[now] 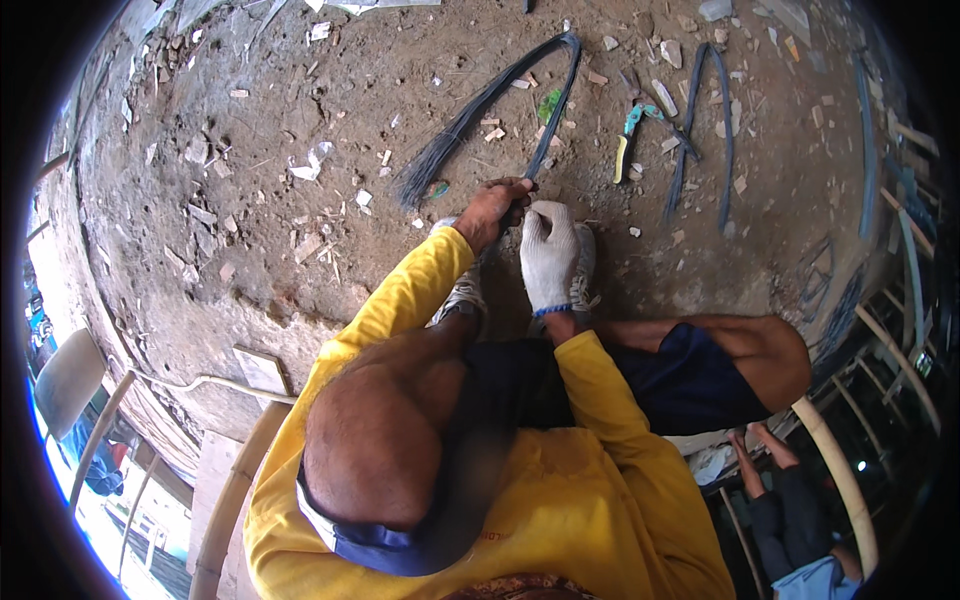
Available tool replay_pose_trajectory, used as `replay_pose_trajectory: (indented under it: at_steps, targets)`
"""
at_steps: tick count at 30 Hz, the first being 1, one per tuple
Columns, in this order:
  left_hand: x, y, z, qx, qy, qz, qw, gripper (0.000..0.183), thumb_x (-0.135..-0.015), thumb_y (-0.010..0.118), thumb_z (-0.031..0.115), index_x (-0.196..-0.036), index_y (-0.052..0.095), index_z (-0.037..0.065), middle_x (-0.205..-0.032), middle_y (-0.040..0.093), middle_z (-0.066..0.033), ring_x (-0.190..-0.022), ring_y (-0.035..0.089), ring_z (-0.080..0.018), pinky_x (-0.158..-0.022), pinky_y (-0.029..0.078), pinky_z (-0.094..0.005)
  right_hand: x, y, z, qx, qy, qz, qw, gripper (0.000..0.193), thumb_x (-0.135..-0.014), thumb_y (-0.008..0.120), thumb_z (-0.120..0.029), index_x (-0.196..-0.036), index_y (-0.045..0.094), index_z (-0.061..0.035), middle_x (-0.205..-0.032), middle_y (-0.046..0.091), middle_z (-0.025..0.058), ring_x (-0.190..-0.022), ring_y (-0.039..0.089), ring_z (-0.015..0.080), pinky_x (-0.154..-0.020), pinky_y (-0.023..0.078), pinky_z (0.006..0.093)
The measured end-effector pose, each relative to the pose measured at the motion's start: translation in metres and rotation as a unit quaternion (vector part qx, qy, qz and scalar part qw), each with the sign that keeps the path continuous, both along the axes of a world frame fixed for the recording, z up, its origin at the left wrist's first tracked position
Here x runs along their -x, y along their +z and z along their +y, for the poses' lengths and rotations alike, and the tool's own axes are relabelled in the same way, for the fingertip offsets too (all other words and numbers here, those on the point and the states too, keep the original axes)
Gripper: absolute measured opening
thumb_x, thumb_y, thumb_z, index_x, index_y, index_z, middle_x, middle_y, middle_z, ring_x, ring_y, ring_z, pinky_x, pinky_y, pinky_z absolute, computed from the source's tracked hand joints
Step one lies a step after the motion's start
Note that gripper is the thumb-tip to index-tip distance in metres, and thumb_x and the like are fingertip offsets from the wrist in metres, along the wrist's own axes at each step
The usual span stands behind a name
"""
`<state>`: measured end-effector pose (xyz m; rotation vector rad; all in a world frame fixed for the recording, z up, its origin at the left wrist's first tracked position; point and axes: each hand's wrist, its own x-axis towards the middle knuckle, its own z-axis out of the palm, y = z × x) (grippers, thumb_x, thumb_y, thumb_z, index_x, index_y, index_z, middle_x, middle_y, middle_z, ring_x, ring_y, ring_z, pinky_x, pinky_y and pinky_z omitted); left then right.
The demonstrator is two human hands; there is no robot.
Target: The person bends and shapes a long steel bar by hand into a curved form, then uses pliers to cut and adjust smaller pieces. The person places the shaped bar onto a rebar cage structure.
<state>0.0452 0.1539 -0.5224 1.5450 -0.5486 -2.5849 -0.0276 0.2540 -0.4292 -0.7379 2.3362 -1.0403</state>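
Head view: bare brown ground (330,120) spreads beneath the hands, littered with pale chips, stones and scraps. Right of the hands lies a pair of pliers (633,122) with teal and yellow grips, its other, darker handle reaching a second bundle of dark wire (728,140) bent into a narrow upturned V. A bright green scrap (549,104) sits between the legs of the nearer wire bundle (462,122). Close under the hands are two laced shoes (465,292); the gloved hand covers part of the right one. The wearer's bent left knee (370,440) and yellow sleeves fill much of the lower middle, hiding the ground there. Bamboo poles (840,480) curve along both lower sides, and beyond the right one another person's bare feet and dark-clad legs (795,520) show.

The nearer bundle is folded like a hairpin, its thicker leg fanning out on the ground, its thinner leg running down to the bare left hand (495,208), whose fingers pinch its end. The right hand (550,252), in a white knitted glove, is curled just beside, thumb near the fingers; whether it grips any wire I cannot tell.
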Motion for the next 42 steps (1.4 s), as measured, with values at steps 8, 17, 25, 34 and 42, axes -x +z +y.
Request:
replay_pose_trajectory:
  at_steps: [8,17,25,34,42]
  targets:
    - [-0.004,0.004,-0.006,0.01,-0.008,0.062,0.998,0.015,-0.103,0.07,0.02,-0.098,0.068,0.006,-0.072,0.058,0.0015,-0.052,0.044,-0.0091,-0.048,0.034,-0.0285,0.068,-0.005,-0.026,-0.114,0.327,0.154,0.925,0.031,-0.089,0.064,-0.001,-0.117,0.069,-0.0125,-0.119,0.066,0.01,-0.107,0.069,0.035,-0.09,0.059,0.0462]
    - [-0.005,0.016,-0.007,0.015,-0.007,0.085,0.996,0.014,-0.104,0.066,0.019,-0.098,0.062,0.008,-0.072,0.049,0.005,-0.054,0.039,-0.0064,-0.048,0.03,-0.0261,0.084,-0.029,-0.017,-0.052,0.428,0.276,0.859,0.035,-0.091,0.065,-0.006,-0.124,0.071,-0.0183,-0.114,0.065,0.0047,-0.099,0.072,0.0246,-0.08,0.062,0.0396]
    - [-0.007,0.02,-0.007,0.017,-0.002,0.091,0.996,0.014,-0.104,0.066,0.018,-0.103,0.062,0.005,-0.075,0.052,0.0028,-0.054,0.039,-0.0056,-0.046,0.03,-0.0246,0.099,-0.022,-0.027,-0.039,0.505,0.336,0.794,0.029,-0.092,0.065,-0.013,-0.118,0.074,-0.0199,-0.108,0.067,0.0015,-0.098,0.071,0.0206,-0.077,0.061,0.0354]
    - [-0.009,0.021,-0.001,0.006,0.034,0.094,0.995,0.02,-0.102,0.066,0.015,-0.117,0.065,0.002,-0.084,0.059,0.0006,-0.064,0.049,-0.0088,-0.055,0.039,-0.0259,0.112,-0.025,-0.042,0.011,0.557,0.341,0.757,0.02,-0.093,0.066,-0.016,-0.111,0.075,-0.0174,-0.099,0.068,0.0035,-0.086,0.071,0.0229,-0.071,0.06,0.0375]
    - [-0.013,0.012,-0.001,-0.007,0.039,0.108,0.993,0.019,-0.103,0.063,0.013,-0.119,0.066,0.003,-0.085,0.06,0.0,-0.063,0.049,-0.0092,-0.055,0.04,-0.0258,0.115,-0.026,-0.049,0.021,0.591,0.275,0.758,0.016,-0.095,0.064,-0.015,-0.107,0.073,-0.0104,-0.097,0.07,0.0077,-0.088,0.073,0.027,-0.072,0.061,0.0417]
